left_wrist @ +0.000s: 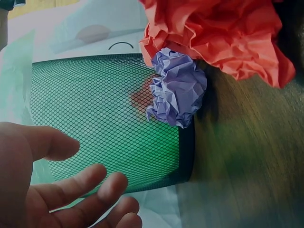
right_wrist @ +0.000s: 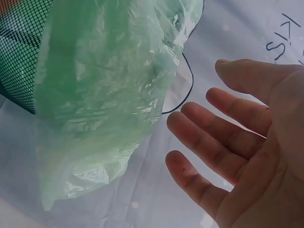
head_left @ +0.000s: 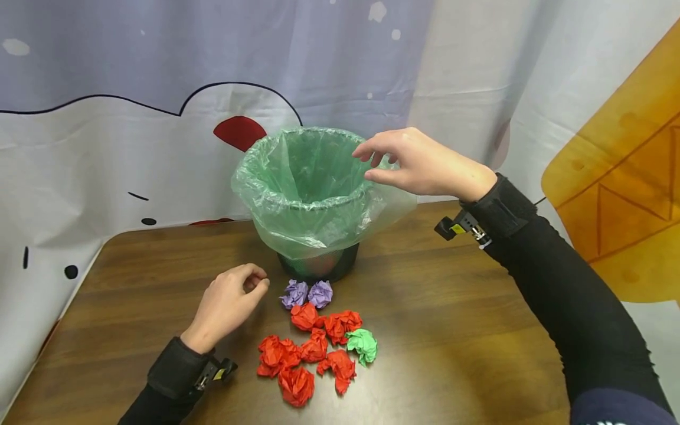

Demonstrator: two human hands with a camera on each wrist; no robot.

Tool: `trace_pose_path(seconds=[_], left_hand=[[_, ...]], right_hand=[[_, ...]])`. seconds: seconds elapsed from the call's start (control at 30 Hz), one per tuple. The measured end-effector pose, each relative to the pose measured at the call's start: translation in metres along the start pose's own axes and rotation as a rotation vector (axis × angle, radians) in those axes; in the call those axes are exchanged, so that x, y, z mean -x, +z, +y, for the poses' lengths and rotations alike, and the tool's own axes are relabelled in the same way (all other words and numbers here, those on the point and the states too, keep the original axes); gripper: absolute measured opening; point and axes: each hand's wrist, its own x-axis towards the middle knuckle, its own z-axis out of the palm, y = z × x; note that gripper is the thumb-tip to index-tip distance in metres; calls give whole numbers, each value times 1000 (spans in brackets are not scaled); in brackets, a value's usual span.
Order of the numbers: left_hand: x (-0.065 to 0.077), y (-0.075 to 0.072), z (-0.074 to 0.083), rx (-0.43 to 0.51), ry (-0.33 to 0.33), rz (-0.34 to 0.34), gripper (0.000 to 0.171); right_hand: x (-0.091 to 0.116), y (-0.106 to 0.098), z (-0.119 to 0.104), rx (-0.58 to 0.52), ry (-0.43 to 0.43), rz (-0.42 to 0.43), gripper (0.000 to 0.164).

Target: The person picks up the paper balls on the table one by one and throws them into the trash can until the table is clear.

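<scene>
Mostly red, crumpled paper balls (head_left: 314, 346), two purple (head_left: 320, 294), one green (head_left: 362, 346)

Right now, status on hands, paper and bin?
Left hand empty, near paper balls. Right hand empty, near bin. Paper balls clustered on table, bin upright behind. No obstruction seen.

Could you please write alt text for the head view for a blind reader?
A person's empty right hand hovers near the rim of a bin lined with a green bag. The left hand is near crumpled paper balls, several red, two purple, one green, on the wooden table.
</scene>
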Motion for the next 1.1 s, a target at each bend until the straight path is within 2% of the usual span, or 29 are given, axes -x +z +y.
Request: trace_pose_path(seconds=[0.43,0.67,0.8,1.1], left_hand=[[-5,7,6,7,20,-10,15],[-6,5,7,5,30,-7,14],[-6,5,7,-4,18,-15,15],[-6,7,8,-10,-6,-74,24]], right_hand=[[28,4,-2,-6,-46,72,26],[40,8,-6,-36,-122,99,23],[47,12,-11,-64,-156,74,26],[59,27,-22,-83,-178,-46,29]])
